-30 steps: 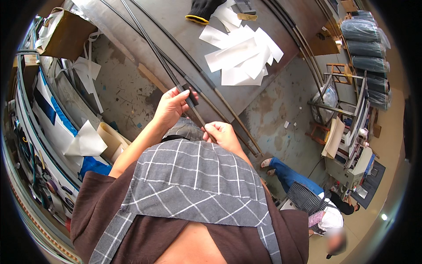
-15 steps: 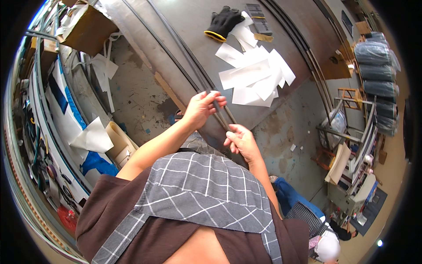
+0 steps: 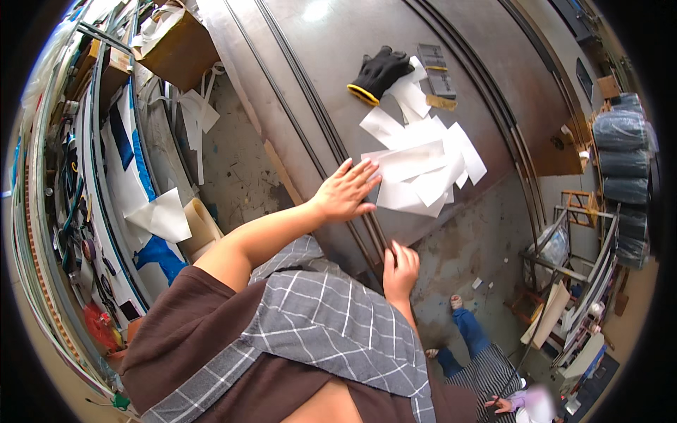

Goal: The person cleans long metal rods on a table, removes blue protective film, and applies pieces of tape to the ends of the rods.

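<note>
Several long dark narrow strips point(image 3: 310, 95) lie side by side along the metal table, their near ends reaching past its edge. My left hand point(image 3: 347, 192) lies over these strips with its fingers stretched out, the fingertips close to the white paper pieces point(image 3: 416, 169). Nearer to me, my right hand point(image 3: 400, 269) has its fingers curled at the near ends of the strips, which it appears to grip. My palm hides part of that contact.
A black glove with yellow cuff point(image 3: 381, 72) and grey blocks point(image 3: 437, 69) lie beyond the papers. More long strips point(image 3: 486, 92) run along the table's right. A cardboard box point(image 3: 176, 53) stands at left. Another person point(image 3: 472, 338) is at lower right, near a metal rack point(image 3: 585, 247).
My left hand has opened from a pinch on a strip and now lies flat. My right hand has moved down and to the right. The strip held up before now lies lower, among the others.
</note>
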The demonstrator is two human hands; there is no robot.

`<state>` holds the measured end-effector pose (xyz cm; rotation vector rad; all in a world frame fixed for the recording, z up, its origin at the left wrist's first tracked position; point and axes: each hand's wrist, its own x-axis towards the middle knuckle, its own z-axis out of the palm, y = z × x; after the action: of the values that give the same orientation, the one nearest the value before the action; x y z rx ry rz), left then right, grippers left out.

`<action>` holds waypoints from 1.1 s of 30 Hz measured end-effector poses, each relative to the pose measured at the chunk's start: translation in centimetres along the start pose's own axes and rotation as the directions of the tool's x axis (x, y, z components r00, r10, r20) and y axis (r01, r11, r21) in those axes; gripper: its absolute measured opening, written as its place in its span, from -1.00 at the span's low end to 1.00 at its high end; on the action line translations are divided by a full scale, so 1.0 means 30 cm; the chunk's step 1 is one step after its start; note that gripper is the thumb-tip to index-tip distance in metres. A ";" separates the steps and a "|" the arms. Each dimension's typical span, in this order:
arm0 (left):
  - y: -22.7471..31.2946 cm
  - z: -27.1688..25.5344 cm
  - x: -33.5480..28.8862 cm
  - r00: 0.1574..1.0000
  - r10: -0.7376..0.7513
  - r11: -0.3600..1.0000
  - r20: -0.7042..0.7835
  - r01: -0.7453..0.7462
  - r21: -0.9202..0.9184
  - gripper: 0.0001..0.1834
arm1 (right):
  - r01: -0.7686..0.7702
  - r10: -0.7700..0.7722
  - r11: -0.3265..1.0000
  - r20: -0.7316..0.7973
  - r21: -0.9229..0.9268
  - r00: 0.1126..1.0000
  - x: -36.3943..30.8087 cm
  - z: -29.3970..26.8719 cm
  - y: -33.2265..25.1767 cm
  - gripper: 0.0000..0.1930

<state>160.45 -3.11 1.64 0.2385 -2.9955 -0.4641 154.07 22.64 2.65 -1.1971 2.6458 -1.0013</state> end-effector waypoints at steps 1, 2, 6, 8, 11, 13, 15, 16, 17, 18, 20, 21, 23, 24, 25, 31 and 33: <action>0.003 0.007 0.004 1.000 -0.003 1.000 0.002 0.003 -0.001 -0.16 | -0.089 0.089 0.996 -0.016 -0.021 0.996 -0.056 -0.036 0.025 -0.76; 0.003 0.006 0.012 1.000 -0.013 1.000 0.007 0.013 -0.004 -0.15 | -0.180 0.179 0.981 -0.012 -0.074 0.984 -0.118 -0.068 0.066 -0.76; 0.027 0.014 0.087 0.999 -0.035 0.999 0.009 0.035 -0.011 -0.10 | -0.451 0.487 0.871 0.227 -0.193 0.843 -0.281 -0.188 0.225 -0.63; 0.037 0.018 0.126 0.999 -0.035 0.999 0.004 0.035 -0.020 -0.09 | -0.528 0.567 0.818 0.474 -0.228 0.673 -0.278 -0.224 0.275 -0.47; 0.043 0.025 0.181 0.997 -0.055 0.998 -0.044 0.054 -0.032 -0.08 | -0.805 0.493 0.584 0.834 -0.106 0.248 -0.196 -0.243 0.357 -0.39; 0.049 0.041 0.202 0.992 -0.098 0.995 -0.082 0.096 -0.028 -0.08 | -0.888 0.373 0.431 0.928 -0.158 0.016 -0.151 -0.243 0.379 -0.36; 0.050 0.037 0.224 0.972 -0.154 0.981 -0.177 0.130 -0.141 -0.14 | -0.909 0.263 0.328 0.949 -0.257 -0.174 -0.097 -0.273 0.374 -0.37; 0.049 0.031 0.227 0.963 -0.160 0.978 -0.218 0.124 -0.168 -0.16 | -0.900 0.312 0.335 0.934 -0.279 -0.173 -0.106 -0.281 0.364 -0.36; 0.039 0.004 0.215 0.949 -0.178 0.973 -0.261 0.130 -0.192 -0.17 | -0.901 0.290 0.349 0.944 -0.259 -0.159 -0.115 -0.287 0.345 -0.36; 0.041 -0.029 0.162 0.883 -0.318 0.905 -0.344 0.175 -0.388 -0.23 | -0.900 0.289 0.351 0.945 -0.256 -0.156 -0.118 -0.311 0.324 -0.37; -0.006 -0.067 0.050 0.587 -0.568 0.792 -0.577 0.200 -0.576 -0.24 | -0.889 0.312 0.391 0.943 -0.240 -0.117 -0.134 -0.358 0.227 -0.37; -0.027 -0.078 0.002 0.387 -0.775 0.582 -0.500 0.129 -0.803 -0.28 | -0.906 0.324 0.370 0.943 -0.206 -0.083 -0.160 -0.379 0.180 -0.39; -0.132 -0.050 -0.062 0.363 -0.929 -0.040 -0.070 -0.286 -0.957 -0.26 | -0.798 0.503 0.487 0.861 -0.355 -0.077 -0.190 -0.410 0.063 -0.45; -0.197 -0.030 -0.080 0.540 -0.833 -0.405 0.119 -0.449 -0.797 -0.20 | -0.778 0.472 0.550 0.881 -0.303 -0.010 -0.322 -0.404 0.131 -0.49; -0.246 -0.029 -0.101 0.715 -0.661 -0.709 0.226 -0.498 -0.499 -0.14 | -0.742 0.435 0.619 0.899 -0.258 0.049 -0.430 -0.385 0.200 -0.53; -0.302 -0.221 -0.049 0.887 -0.460 -0.879 -0.038 -0.461 -0.124 0.22 | -0.750 0.474 0.647 0.843 -0.138 0.254 -0.568 -0.383 0.004 -0.60; -0.290 -0.211 -0.062 0.908 -0.417 -0.901 -0.048 -0.420 -0.110 0.23 | -0.655 0.467 0.750 0.771 -0.087 0.432 -0.681 -0.324 0.043 -0.60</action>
<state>164.26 -12.82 4.82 -0.0616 0.2676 -2.5333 164.37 42.62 5.57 -0.4036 1.9041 -0.4701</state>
